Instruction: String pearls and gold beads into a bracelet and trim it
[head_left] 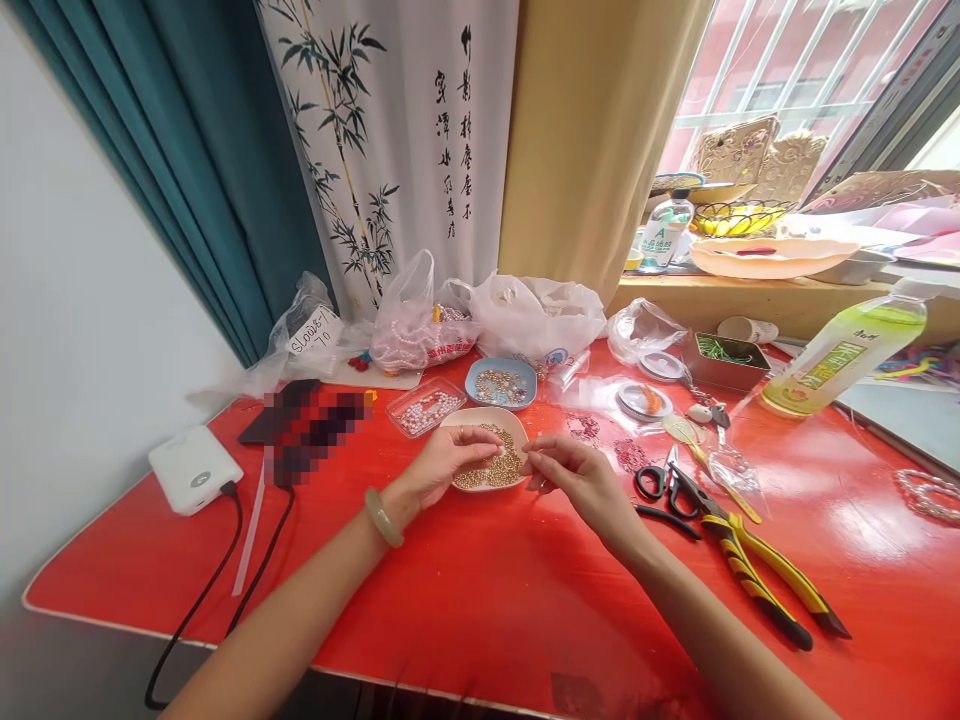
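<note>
My left hand, with a pale bangle on its wrist, is over the left side of a pale dish of small gold beads. Its thumb and forefinger are pinched together near a tiny whitish bead. At the dish's right edge, my right hand also has its thumb and fingertips closed together. Whatever these fingertips hold is too small to make out. Behind the dish lie a blue dish of mixed beads and a clear tray of white and pink beads.
Scissors and yellow-black pliers lie right of my right hand. A green drink bottle stands farther right. Plastic bags line the back. A white power bank with a black cable is at left. Red bead clusters lie on the table.
</note>
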